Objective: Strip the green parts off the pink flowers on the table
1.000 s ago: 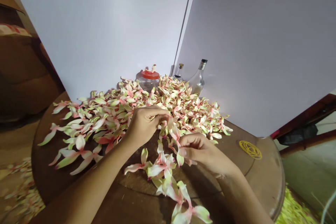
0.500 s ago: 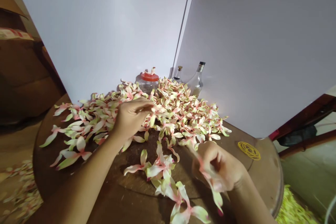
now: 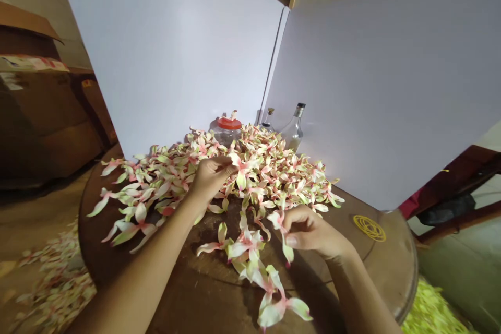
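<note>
Between the thumb and fingers of my left hand [image 3: 209, 176] is a flower [image 3: 241, 167] with white, pink and green-tipped petals, held up in front of a broad flower pile [image 3: 274, 172]. My right hand [image 3: 315, 234] pinches a second flower [image 3: 278, 223] of the same sort, its petals hanging above the table. Below and between my hands, a chain of several overlapping flowers [image 3: 247, 246] lies on the brown round table [image 3: 195, 297]. Whether these flowers are joined, I cannot tell.
A red-lidded jar [image 3: 229, 123] and two glass bottles [image 3: 293, 133] stand behind the pile against pale panels [image 3: 168, 62]. Yellow rubber bands [image 3: 369, 228] lie on the right of the table. Cardboard boxes [image 3: 43, 130] stand at left; petals [image 3: 58, 282] cover the floor there.
My right hand has moved up and away from me, bringing its flower closer to the pile. The left hand still holds its flower, now turned face-on. The view has shifted slightly.
</note>
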{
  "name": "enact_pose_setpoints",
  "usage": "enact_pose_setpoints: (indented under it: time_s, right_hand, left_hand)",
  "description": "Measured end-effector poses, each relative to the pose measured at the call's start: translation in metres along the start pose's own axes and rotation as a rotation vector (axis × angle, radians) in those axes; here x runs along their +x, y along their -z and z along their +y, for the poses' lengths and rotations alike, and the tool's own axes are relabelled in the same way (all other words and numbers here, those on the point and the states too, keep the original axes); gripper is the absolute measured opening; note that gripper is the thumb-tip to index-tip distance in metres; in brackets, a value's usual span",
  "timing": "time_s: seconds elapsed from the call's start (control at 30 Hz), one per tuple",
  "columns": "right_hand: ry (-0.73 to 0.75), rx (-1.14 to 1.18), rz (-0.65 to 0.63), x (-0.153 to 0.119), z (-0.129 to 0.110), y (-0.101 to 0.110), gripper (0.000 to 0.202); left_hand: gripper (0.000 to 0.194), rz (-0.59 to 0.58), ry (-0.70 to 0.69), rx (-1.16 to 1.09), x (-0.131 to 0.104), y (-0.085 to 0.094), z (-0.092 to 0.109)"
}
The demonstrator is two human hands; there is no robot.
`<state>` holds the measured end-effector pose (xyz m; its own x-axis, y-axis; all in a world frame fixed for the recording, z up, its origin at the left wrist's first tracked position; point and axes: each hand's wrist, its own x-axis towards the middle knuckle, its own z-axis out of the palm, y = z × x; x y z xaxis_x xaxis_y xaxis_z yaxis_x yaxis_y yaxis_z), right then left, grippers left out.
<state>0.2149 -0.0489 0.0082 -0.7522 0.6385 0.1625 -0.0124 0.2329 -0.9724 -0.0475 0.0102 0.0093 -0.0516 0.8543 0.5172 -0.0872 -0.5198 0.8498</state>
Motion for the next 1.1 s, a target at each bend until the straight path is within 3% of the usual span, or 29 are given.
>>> enact_pose_setpoints:
  time_s: [0.17,0.3,0.43,0.6,0.83,1.1]
  right_hand:
    - [-0.127,-0.261,0.155,-0.008,-0.021,-0.033,0.027]
    - [-0.172,-0.507,0.188,-0.022,-0.028,-0.055,0.021]
    - [-0.132,-0.65,0.213,-0.029,-0.034,-0.071,0.026]
    - [0.028,-0.807,0.333,-0.04,-0.045,-0.095,0.021]
    - [0.258,-0.969,0.382,-0.053,-0.066,-0.118,0.012]
    - [0.295,-0.833,0.366,-0.065,-0.079,-0.134,0.006]
  left_hand:
    - [0.044,-0.079,0.059,-0.102,-0.013,-0.001,0.006]
    - [0.047,-0.124,0.15,-0.204,-0.042,0.007,0.015]
    - [0.047,-0.114,0.2,-0.237,-0.077,0.011,0.026]
    - [0.043,-0.152,0.235,-0.276,-0.108,0.011,0.041]
    - [0.037,-0.188,0.116,-0.297,-0.126,0.012,0.072]
    - [0.008,-0.286,-0.177,-0.208,-0.143,0.016,0.101]
